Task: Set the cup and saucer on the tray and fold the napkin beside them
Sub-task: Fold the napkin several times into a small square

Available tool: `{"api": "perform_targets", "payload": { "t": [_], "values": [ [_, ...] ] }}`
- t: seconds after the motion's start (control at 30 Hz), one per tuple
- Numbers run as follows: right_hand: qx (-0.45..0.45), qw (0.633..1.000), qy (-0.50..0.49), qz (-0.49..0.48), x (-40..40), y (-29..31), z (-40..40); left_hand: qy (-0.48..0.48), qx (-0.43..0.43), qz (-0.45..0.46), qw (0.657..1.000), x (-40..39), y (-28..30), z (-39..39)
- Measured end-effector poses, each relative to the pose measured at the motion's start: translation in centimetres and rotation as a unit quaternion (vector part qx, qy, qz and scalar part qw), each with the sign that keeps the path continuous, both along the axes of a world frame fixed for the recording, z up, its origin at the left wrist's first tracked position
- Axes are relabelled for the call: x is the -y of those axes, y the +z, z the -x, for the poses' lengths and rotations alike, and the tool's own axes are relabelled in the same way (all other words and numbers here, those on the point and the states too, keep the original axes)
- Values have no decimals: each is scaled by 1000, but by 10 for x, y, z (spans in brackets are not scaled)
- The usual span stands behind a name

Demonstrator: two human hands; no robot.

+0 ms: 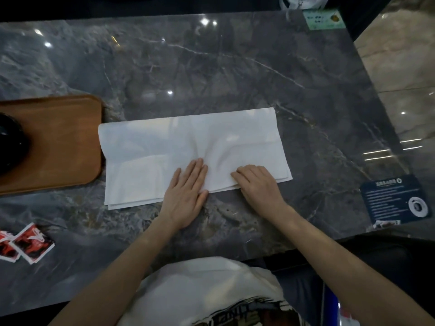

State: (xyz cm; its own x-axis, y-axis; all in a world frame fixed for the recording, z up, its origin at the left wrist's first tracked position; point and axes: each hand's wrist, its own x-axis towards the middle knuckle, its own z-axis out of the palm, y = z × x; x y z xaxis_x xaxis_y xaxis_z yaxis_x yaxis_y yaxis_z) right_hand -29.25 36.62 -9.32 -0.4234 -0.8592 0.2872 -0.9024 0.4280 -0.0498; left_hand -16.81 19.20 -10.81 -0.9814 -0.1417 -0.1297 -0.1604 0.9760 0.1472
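A white napkin point(164, 147) lies folded into a long rectangle on the dark marble table point(211, 67), just right of the brown tray point(61, 142). A dark round object point(9, 147), cut off by the left edge, sits on the tray; I cannot tell whether it is the cup or the saucer. My left hand point(186, 191) lies flat with fingers spread on the napkin's near edge. My right hand point(256, 182) rests beside it on the same edge, fingers curled down onto the cloth.
Red and white packets point(26, 243) lie at the near left. A dark blue printed card point(395, 198) sits at the table's right edge, and a green card point(323, 18) at the far right corner. Beige floor shows beyond the right edge.
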Motion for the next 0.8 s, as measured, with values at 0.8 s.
{"api": "perform_targets", "payload": {
  "t": [0.8],
  "values": [
    [69,986,-148,25,-66,6,28,32,16,-10,999,0,1,0]
  ]
}}
